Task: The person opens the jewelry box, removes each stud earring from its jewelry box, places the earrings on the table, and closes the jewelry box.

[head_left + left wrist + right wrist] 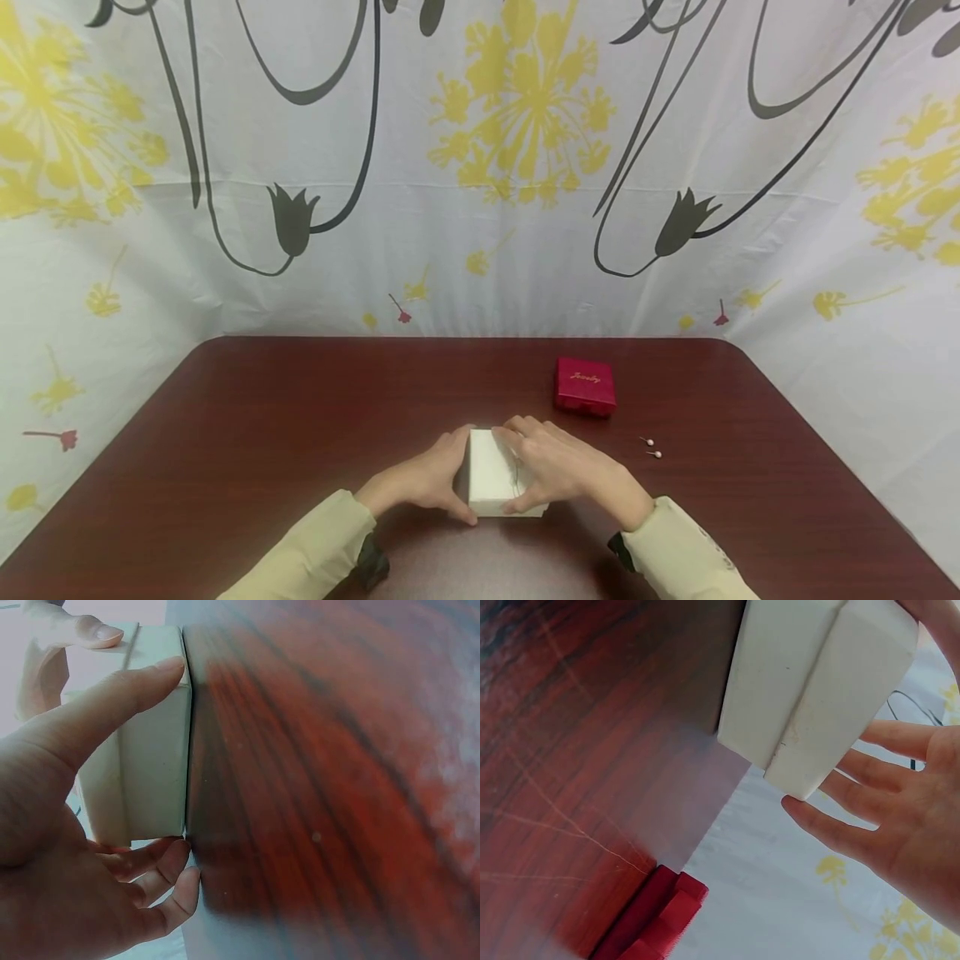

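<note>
A white lidded box [487, 471] lies on the table in front of me, a seam running round its side between lid [855, 690] and base [156, 765]. My left hand [431, 477] grips the base from the left, thumb along its near side and fingertips at the far side. From the right, my right hand [561, 467] holds the lid between the thumb at the near edge and the fingers at the far edge. Thin dark lines mark the lid's top, partly covered by the right hand.
Beyond the right hand sits a red box [585, 386] lettered "Jewelry". Two small pearl-headed earrings [650, 442] lie to the right of that hand. The dark red wooden table [315, 400] meets a flower-patterned curtain [465, 225] at the back.
</note>
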Demonstrator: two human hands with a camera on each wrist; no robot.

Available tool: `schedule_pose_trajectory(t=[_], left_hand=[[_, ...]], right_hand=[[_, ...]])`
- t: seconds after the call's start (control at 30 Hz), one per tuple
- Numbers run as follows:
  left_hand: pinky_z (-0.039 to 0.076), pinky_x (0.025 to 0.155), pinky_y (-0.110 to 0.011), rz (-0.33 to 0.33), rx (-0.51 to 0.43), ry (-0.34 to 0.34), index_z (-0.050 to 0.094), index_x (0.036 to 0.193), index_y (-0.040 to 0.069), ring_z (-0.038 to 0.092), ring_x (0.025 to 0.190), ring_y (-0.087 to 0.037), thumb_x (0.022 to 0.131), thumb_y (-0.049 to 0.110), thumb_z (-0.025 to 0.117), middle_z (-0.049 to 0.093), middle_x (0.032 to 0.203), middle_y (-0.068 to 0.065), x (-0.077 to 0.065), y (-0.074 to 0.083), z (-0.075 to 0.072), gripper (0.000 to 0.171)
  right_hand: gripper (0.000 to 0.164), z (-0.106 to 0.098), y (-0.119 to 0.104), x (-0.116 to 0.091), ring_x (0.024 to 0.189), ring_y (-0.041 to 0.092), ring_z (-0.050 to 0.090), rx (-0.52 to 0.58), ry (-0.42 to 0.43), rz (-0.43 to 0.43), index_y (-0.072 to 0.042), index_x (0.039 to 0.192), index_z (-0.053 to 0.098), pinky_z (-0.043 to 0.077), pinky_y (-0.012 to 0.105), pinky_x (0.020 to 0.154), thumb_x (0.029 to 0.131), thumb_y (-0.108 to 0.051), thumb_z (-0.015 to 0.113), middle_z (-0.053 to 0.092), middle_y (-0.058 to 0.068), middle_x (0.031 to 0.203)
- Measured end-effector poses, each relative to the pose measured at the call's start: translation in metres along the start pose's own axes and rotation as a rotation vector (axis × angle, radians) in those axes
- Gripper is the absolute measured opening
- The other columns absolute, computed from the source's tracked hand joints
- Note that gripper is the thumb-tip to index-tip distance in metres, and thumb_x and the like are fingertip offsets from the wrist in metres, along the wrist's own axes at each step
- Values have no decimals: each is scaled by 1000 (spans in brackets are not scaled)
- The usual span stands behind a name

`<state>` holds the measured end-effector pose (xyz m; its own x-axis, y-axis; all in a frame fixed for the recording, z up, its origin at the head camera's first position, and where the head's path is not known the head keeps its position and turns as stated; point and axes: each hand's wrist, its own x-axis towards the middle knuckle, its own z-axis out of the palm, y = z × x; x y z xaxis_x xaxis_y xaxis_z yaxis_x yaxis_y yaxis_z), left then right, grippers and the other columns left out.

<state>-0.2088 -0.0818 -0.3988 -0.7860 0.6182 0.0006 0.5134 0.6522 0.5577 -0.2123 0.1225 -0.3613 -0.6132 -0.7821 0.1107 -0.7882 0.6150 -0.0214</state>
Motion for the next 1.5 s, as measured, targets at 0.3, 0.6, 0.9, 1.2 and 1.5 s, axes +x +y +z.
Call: schedule_pose_trajectory(t=[0.3,0.6,0.9,1.2,1.5], left_hand=[[38,92,-41,-33,-13,-11,17,133,-9,37,111,-27,53,24,84,39,121,-17,0,3,-1,110],[37,95,-40,-56,10,-36,16,135,-6,35,114,-26,55,26,84,37,125,-15,0,3,-1,110],[38,93,-40,-43,40,-32,20,133,-5,37,112,-25,53,33,84,39,122,-14,0,3,0,109],[38,92,-38,-31,38,-32,23,132,-5,38,110,-24,54,36,82,41,119,-12,0,3,0,106],[41,85,-32,-4,42,-31,30,128,3,39,101,-17,55,37,81,42,109,-1,0,1,0,96]], right_hand=[[80,4,1,0,91,16,49,9,-9,13,-5,119,49,45,32,74,58,-50,73,51,4,105],[80,8,1,0,91,14,48,21,-17,19,-6,120,49,46,30,73,58,-51,73,51,3,105],[82,9,0,0,94,15,48,19,-32,27,-6,122,48,45,32,76,58,-52,72,51,3,108],[81,11,0,-1,91,15,48,10,-32,23,-7,121,48,45,30,75,58,-53,72,51,3,106],[81,11,0,0,89,14,48,17,-44,27,-8,121,48,46,29,74,59,-53,72,51,3,105]])
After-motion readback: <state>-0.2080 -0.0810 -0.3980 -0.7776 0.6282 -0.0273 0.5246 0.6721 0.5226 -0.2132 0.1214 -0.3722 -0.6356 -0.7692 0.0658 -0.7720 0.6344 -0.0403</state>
